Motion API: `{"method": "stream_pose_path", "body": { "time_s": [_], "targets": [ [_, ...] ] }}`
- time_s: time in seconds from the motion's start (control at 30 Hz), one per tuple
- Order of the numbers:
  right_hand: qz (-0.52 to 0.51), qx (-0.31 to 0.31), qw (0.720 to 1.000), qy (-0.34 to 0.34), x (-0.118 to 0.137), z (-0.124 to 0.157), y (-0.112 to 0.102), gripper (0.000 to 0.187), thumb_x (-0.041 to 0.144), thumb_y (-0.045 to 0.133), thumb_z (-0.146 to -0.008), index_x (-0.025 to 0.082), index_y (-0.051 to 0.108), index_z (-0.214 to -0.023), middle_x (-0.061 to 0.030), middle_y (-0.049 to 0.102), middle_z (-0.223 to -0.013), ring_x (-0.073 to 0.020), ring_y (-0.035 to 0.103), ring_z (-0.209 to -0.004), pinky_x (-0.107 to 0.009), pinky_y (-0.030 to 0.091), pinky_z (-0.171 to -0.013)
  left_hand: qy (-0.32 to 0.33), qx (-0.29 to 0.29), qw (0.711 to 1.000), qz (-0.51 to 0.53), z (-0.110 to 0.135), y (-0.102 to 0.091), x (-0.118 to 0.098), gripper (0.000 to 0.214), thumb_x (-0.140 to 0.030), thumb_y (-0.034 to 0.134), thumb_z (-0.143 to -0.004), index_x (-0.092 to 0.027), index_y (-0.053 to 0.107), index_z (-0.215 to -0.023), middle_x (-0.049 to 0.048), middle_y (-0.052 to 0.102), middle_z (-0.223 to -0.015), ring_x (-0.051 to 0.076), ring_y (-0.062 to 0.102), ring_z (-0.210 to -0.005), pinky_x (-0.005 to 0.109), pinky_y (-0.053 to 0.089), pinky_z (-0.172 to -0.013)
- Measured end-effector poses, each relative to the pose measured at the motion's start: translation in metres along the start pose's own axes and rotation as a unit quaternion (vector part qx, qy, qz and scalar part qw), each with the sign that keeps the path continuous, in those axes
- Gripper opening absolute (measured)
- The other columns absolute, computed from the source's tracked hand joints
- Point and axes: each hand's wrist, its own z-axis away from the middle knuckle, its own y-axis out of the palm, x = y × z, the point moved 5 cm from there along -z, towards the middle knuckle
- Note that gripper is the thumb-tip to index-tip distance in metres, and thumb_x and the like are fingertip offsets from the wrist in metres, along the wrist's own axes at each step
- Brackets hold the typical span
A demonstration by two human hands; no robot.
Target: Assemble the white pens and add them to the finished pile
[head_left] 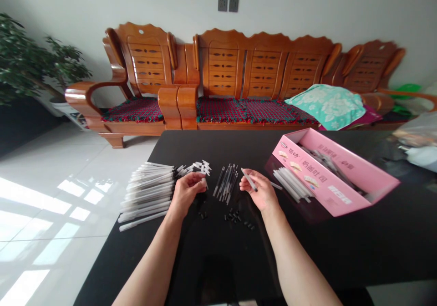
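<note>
My left hand [189,190] pinches a small white pen cap [205,182] between thumb and fingers. In my right hand [261,191] a pen [249,180] lies slanted, its pointed end up and left, its dark end low by the palm. Between the hands are several thin dark refills [226,183] side by side. Left of my left hand spreads a row of whitish pens [146,192], with loose white caps [203,165] behind that hand. Small black plugs [233,216] are scattered nearer me. White barrels [293,185] lie right of my right hand.
A pink box [327,178] with grey pen parts inside stands on the right of the black table [218,260]. Plastic bags [419,137] sit at the far right. Beyond the table is a wooden bench [221,69] with a turquoise cushion [329,105].
</note>
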Motion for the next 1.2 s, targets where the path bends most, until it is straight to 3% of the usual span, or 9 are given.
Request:
{"method": "stream_pose_path", "body": {
  "time_s": [0.13,0.3,0.4,0.67,0.93,1.2],
  "targets": [
    [-0.037,0.014,0.999,-0.005,0.001,-0.001,-0.001,0.025,0.016,0.074,-0.071,0.016,0.072,-0.096,-0.0030,0.075,-0.076,-0.0149,0.072,-0.067,-0.024,0.061,-0.063,-0.040,0.036,0.987,0.149,0.004,0.016,0.003,0.032,-0.031,0.082,-0.067,-0.013,0.064,-0.086,0.0035,0.070,-0.078,0.013,0.066,-0.074,0.026,0.054,-0.075],
    [-0.001,0.029,1.000,-0.006,0.000,0.001,0.007,0.018,0.028,0.072,-0.079,0.015,0.071,-0.092,0.0013,0.066,-0.058,-0.0120,0.060,-0.044,-0.021,0.050,-0.037,-0.066,0.040,0.976,0.202,0.009,0.029,0.006,0.034,-0.026,0.085,-0.064,-0.013,0.064,-0.088,0.0033,0.070,-0.077,0.013,0.067,-0.073,0.025,0.055,-0.073],
    [0.025,0.027,0.999,-0.011,-0.001,0.003,0.011,0.018,0.028,0.073,-0.079,0.013,0.071,-0.087,0.0021,0.062,-0.053,-0.0096,0.055,-0.039,-0.018,0.043,-0.032,-0.078,0.050,0.976,0.198,0.010,0.035,0.009,0.037,-0.026,0.085,-0.064,-0.012,0.066,-0.093,0.0030,0.069,-0.075,0.011,0.065,-0.066,0.021,0.053,-0.066],
    [0.072,0.068,0.995,0.006,-0.007,0.005,0.019,0.018,0.027,0.075,-0.076,0.015,0.067,-0.087,-0.0046,0.074,-0.068,-0.0174,0.069,-0.054,-0.027,0.059,-0.048,-0.088,0.054,0.972,0.213,0.014,0.046,0.009,0.032,-0.026,0.087,-0.060,-0.011,0.064,-0.076,0.0021,0.068,-0.070,0.009,0.063,-0.063,0.020,0.052,-0.065],
    [0.084,0.091,0.992,0.014,-0.009,0.007,0.022,0.017,0.027,0.074,-0.077,0.015,0.067,-0.087,-0.0050,0.074,-0.069,-0.0176,0.070,-0.053,-0.027,0.060,-0.050,-0.084,0.076,0.976,0.184,0.017,0.053,0.010,0.034,-0.029,0.088,-0.059,-0.012,0.064,-0.075,0.0019,0.068,-0.068,0.010,0.064,-0.061,0.022,0.053,-0.065],
    [0.102,0.096,0.990,0.024,-0.010,0.009,0.026,0.020,0.029,0.076,-0.076,0.014,0.067,-0.086,-0.0060,0.074,-0.068,-0.0186,0.071,-0.053,-0.027,0.060,-0.050,-0.100,0.103,0.984,0.106,0.022,0.057,0.008,0.040,-0.039,0.086,-0.062,-0.009,0.071,-0.084,0.0081,0.073,-0.073,0.015,0.068,-0.066,0.025,0.055,-0.066]
  ]
}}
